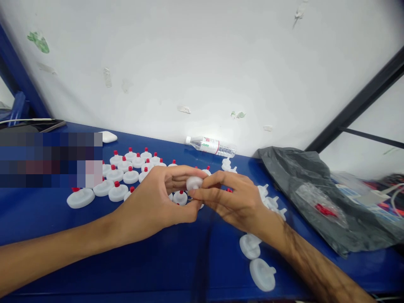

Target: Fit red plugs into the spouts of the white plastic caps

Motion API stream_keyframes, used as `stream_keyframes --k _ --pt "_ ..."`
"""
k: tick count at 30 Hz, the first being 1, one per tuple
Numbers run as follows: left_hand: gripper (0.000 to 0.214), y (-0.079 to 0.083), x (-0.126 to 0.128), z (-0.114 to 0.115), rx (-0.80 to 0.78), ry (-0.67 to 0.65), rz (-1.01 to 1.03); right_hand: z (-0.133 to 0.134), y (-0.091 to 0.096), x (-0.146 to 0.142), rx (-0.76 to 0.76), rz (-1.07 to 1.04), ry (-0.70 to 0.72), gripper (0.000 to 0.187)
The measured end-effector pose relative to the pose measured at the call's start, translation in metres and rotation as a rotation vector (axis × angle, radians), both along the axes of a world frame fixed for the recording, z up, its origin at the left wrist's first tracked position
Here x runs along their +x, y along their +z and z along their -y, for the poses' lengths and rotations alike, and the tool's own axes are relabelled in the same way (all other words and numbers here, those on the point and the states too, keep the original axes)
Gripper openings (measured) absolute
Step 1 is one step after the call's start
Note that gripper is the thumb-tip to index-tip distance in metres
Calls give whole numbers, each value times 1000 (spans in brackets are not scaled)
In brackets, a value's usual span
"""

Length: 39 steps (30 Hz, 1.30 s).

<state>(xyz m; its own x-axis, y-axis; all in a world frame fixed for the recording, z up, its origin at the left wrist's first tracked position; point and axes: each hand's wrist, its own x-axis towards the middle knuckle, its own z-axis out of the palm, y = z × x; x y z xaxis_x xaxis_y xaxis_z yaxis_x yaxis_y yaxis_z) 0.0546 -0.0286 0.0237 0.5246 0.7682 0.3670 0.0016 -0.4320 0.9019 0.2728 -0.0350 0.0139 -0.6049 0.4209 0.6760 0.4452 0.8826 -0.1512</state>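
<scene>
My left hand (pixel 158 193) curls its fingers and thumb around a small round white plastic cap (pixel 193 183). From the other side my right hand (pixel 235 198) pinches the same cap between thumb and fingers. Part of the cap is covered by the fingertips, so its spout cannot be made out. Behind and left of the hands stand several white caps with red tips (pixel 130 176), spouts upward. Around my right forearm lie several white caps without red tips (pixel 263 274), two of them near the table's front.
A clear plastic bottle (pixel 211 145) lies against the white wall. On the right a grey plastic bag (pixel 290 185) bears a clear packet of small red pieces (pixel 325 210). A white object (pixel 109 136) sits at the back left of the blue table (pixel 151 265), beside a blurred-out patch.
</scene>
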Motion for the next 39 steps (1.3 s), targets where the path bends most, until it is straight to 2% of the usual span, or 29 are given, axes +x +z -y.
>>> stream_keyframes --k 5,14,17,20,23,26,29,32,35,39 --pt "42 3 -2 -1 -68 -32 -16 1 0 -4 200 -10 -30 23" --pt "44 0 -4 2 -74 -70 -1 6 2 -2 214 83 -71 30" --pt "40 3 -1 2 -34 -15 4 7 4 -3 189 44 -91 28" --pt "39 4 0 3 64 53 -23 10 12 -4 200 39 -124 22" --pt "44 1 -2 3 190 105 -75 14 25 -5 234 24 -220 16" --pt "43 -8 -5 3 455 232 -180 12 35 -3 238 -75 -342 9" --pt "39 -16 -6 1 688 286 -287 3 38 2 138 -151 -483 7" --pt "30 -21 -5 -1 837 227 -330 -9 34 8 -5 -96 -613 11" --pt "25 -24 -2 -2 907 189 -368 -17 28 13 -118 9 -687 12" --pt "24 -23 -1 -2 929 172 -394 -20 22 13 -267 77 -704 14"
